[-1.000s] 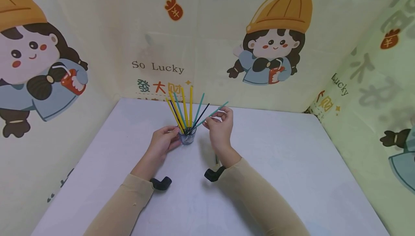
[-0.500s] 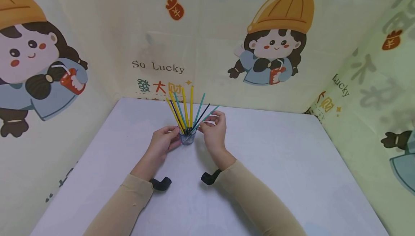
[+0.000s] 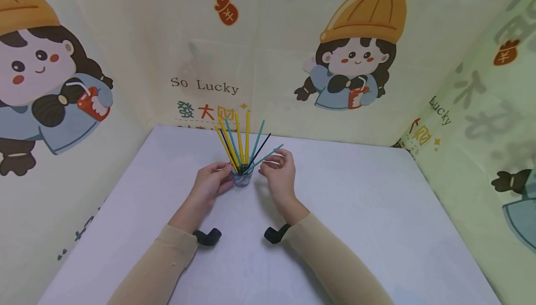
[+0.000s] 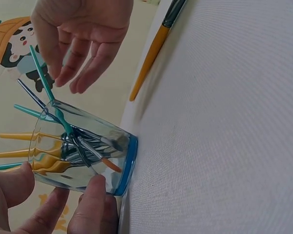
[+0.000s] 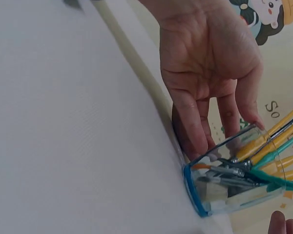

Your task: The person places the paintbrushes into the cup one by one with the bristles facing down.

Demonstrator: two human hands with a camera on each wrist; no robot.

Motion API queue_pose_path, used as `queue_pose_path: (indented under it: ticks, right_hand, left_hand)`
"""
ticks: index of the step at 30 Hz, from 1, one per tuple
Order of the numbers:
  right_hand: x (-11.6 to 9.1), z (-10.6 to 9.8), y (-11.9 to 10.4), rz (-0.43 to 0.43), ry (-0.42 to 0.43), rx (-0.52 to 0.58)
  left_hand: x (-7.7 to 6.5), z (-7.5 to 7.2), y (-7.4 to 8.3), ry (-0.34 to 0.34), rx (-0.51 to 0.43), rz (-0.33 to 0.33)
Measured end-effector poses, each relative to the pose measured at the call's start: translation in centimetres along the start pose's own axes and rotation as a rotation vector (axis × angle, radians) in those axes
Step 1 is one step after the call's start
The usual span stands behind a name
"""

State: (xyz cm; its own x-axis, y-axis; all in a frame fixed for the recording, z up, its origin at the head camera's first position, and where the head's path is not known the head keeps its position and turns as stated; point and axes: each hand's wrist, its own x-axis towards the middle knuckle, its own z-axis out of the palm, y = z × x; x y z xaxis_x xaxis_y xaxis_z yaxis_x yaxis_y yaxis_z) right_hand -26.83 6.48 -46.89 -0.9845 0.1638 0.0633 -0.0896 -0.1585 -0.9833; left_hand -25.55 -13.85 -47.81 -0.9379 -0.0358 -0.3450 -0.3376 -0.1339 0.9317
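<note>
My left hand (image 3: 211, 180) holds a clear cup (image 3: 242, 180) with a blue base, thumb and fingers round its side. Several paintbrushes stand bristles down in the cup, among them yellow ones (image 3: 247, 137) and a dark one (image 3: 262, 144). A teal paintbrush (image 4: 43, 78) leans over the rim toward my right hand (image 3: 281, 174). In the left wrist view the right hand (image 4: 83, 44) hangs above the cup, fingers loosely bent and apart from the teal handle. At the edge of the right wrist view its fingertips (image 5: 278, 223) show.
An orange-handled paintbrush (image 4: 154, 56) lies on the white table (image 4: 219, 126); in the head view my right arm hides it. A patterned cloth backdrop (image 3: 276, 63) rises behind the table and on both sides.
My right hand has moved down and left with the teal paintbrush, lowering it further into the cup, then let it go and shifted slightly away. The left hand stays on the cup.
</note>
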Motion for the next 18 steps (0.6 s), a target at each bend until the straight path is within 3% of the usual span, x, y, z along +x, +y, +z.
queue_pose_path:
  ticks: [5,18]
  right_hand:
    - [-0.2,-1.0,0.0,0.019,-0.023,-0.001]
    - [0.3,-4.0,-0.1,0.082,-0.044,-0.15]
  left_hand:
    - [-0.1,-0.1,0.0,-0.007,-0.007,0.0]
    - [-0.1,0.0,0.0,-0.011,0.0,0.015]
